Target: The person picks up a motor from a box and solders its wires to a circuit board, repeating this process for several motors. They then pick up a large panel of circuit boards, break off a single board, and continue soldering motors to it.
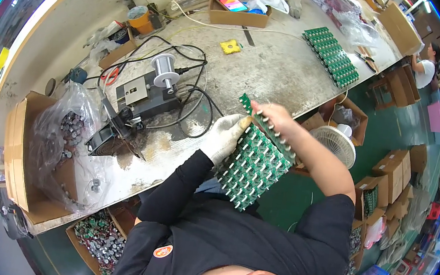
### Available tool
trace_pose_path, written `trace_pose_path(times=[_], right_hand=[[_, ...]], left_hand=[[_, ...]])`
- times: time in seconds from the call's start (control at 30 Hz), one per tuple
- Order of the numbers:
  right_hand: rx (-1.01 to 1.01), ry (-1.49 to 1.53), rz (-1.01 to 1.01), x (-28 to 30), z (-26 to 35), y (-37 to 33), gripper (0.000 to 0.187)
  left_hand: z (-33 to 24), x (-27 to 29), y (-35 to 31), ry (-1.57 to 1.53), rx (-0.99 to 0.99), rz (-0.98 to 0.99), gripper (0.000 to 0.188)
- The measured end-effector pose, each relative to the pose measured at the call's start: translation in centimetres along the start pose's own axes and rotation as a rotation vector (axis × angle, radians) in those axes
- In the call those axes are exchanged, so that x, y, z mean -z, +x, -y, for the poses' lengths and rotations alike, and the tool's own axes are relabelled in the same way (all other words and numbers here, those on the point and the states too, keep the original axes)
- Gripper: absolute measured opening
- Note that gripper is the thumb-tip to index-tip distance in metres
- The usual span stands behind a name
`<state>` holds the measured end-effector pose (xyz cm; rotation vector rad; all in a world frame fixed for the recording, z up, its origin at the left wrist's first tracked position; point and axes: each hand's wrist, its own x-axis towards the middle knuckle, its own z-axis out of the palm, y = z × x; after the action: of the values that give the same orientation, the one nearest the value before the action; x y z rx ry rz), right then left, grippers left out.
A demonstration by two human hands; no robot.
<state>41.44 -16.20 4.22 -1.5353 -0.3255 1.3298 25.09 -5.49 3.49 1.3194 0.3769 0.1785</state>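
A green circuit board panel (255, 166), covered in rows of small white parts, is held tilted in front of my body. My left hand (224, 137), in a whitish glove, is closed on its upper left edge. My bare right hand (274, 116) is closed around a narrow green circuit board strip (245, 103) along the panel's upper right side. A narrow gap shows between strip and panel; whether they still join at one end I cannot tell. My right fingers are slightly blurred and partly cover the strip.
On the bench (262, 65) lie another green panel (330, 56), a yellow block (231, 46) and pliers (370, 60). A machine with a spool (165, 70) and black cables stands left, beside a carton (23, 152) with a plastic bag. A fan (334, 143) stands right; a person (425, 68) sits far right.
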Motion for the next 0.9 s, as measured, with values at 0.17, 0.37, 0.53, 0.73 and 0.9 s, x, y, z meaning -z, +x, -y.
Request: trace_pose_path(times=[0.17, 0.37, 0.53, 0.73, 0.9], right_hand=[[0.375, -0.755, -0.407, 4.5, 1.8, 6.5, 0.056], [0.816, -0.991, -0.598, 2.6, 2.4, 4.9, 0.050], [0.461, -0.648, 0.084, -1.1, 0.7, -1.0, 0.041], [0.498, -0.647, -0.010, -1.2, 1.2, -2.7, 0.037], [0.557, -0.689, 0.045, -1.4, 2.4, -3.1, 0.030]], left_hand=[[-0.3, 0.2, -0.5, 0.179, 0.127, 0.067, 0.044], [-0.1, 0.1, 0.2, 0.527, 0.012, 0.002, 0.045], [2.0, -0.8, 1.1, 0.269, -0.213, -0.206, 0.037], [-1.7, -2.3, 1.1, 0.462, -0.238, -0.309, 0.034], [-2.5, -2.6, 1.2, 0.496, -0.223, -0.290, 0.036]])
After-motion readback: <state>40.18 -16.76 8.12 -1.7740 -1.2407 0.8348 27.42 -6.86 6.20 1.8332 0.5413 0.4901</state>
